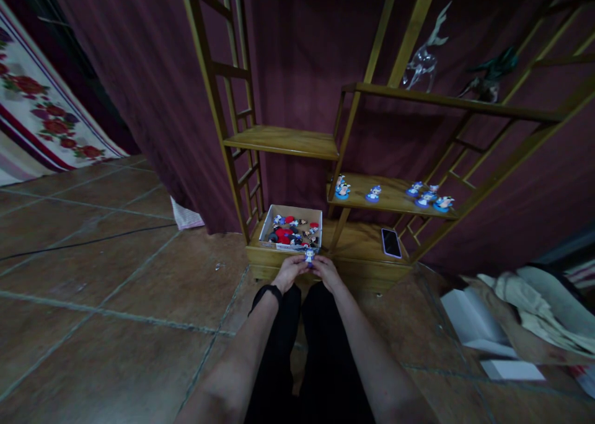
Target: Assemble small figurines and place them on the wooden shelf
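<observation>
Between my left hand (290,271) and my right hand (327,271) is a small white and purple figurine (309,256), held upright by the fingertips of both. Just beyond it, a cardboard box (297,211) sits on the low shelf, filled with several jumbled figurines in red, black and white. On the middle shelf (356,191) to the right, several blue, white and purple figurines stand on round bases, with one purple-based figurine (373,193) apart from the others.
A phone (391,243) lies on the bottom shelf at right. Higher up stand a clear deer ornament (422,64) and a dark green ornament (493,77). White boxes (476,318) and cloth (534,300) lie on the floor at right; a black cable (102,243) crosses the tiles at left.
</observation>
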The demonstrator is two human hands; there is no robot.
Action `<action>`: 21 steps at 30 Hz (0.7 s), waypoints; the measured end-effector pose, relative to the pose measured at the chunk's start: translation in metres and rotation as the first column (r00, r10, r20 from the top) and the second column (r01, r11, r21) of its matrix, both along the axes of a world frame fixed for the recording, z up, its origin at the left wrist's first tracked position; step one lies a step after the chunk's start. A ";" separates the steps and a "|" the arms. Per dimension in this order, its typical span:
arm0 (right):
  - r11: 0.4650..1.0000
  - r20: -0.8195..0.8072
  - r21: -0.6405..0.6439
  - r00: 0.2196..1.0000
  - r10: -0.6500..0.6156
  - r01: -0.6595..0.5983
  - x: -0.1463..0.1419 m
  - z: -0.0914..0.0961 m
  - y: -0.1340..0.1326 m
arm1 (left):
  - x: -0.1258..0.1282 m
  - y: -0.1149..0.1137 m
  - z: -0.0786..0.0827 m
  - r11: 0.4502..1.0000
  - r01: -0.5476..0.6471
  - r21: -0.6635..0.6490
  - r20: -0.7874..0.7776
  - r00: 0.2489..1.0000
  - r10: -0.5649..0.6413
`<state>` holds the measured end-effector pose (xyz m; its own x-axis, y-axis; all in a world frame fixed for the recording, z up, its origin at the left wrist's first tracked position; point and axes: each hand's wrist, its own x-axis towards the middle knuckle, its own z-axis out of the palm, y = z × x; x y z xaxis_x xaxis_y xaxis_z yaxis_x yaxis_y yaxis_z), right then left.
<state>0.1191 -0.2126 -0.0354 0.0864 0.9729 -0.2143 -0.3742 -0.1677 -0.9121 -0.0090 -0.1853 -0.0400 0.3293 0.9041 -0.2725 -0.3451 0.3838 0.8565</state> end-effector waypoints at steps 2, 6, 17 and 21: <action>1.000 -0.017 0.000 1.000 -0.008 0.008 0.000 -0.001 0.000 | 0.000 0.001 -0.001 1.000 -0.014 -0.005 0.014 1.000 0.014; 0.999 -0.048 0.001 0.997 -0.052 0.052 0.000 -0.004 0.001 | -0.001 0.001 -0.003 0.999 -0.033 -0.020 0.040 0.999 0.034; 0.998 -0.037 0.014 0.998 -0.058 0.059 -0.002 0.000 0.000 | -0.001 0.002 -0.007 1.000 -0.008 0.029 0.016 1.000 0.007; 0.998 0.018 0.004 0.998 -0.059 0.059 -0.004 -0.001 0.000 | 0.000 0.001 -0.006 0.999 -0.004 0.051 0.012 1.000 0.003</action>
<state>0.1148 -0.2121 -0.0360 0.1474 0.9668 -0.2088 -0.3670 -0.1426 -0.9192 -0.0088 -0.1847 -0.0458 0.3293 0.9178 -0.2218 -0.3564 0.3383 0.8709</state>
